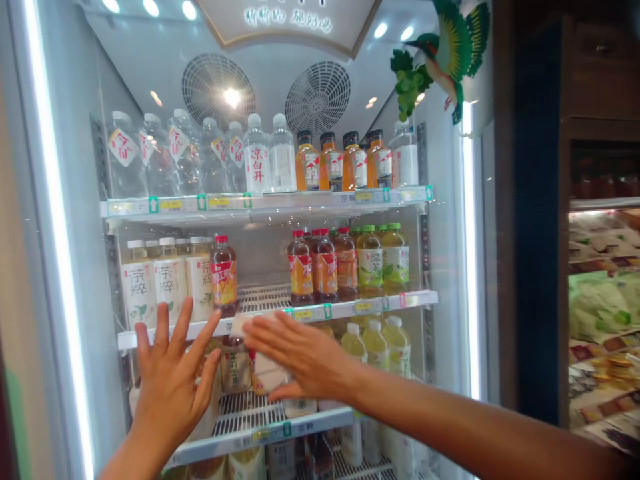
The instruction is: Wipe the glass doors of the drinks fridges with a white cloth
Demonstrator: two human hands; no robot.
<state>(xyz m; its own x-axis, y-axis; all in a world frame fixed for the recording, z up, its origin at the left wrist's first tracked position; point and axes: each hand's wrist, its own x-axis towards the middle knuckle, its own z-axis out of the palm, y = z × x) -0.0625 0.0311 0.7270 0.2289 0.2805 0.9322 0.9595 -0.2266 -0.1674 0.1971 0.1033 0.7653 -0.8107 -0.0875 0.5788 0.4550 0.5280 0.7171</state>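
Note:
My left hand [173, 373] is open, its fingers spread in front of the drinks fridge's glass door and its palm turned toward it. It appears to rest on the glass and holds nothing. My right hand [300, 347] reaches in from the right, lying flat over a white cloth [270, 373] and pressing it to the glass. Part of the cloth shows past the fingertips and below the palm; the rest is hidden. Behind the hands, through the glass, stand a red-capped tea bottle [225, 273] and white-labelled bottles [167, 280].
Shelves of bottles fill the fridge, with clear water bottles [257, 157] and amber drinks [330, 163] on top. A bird sticker [453, 57] is at the upper right. Light strips [55, 220] run down both sides. A produce shelf [605, 300] stands at the right.

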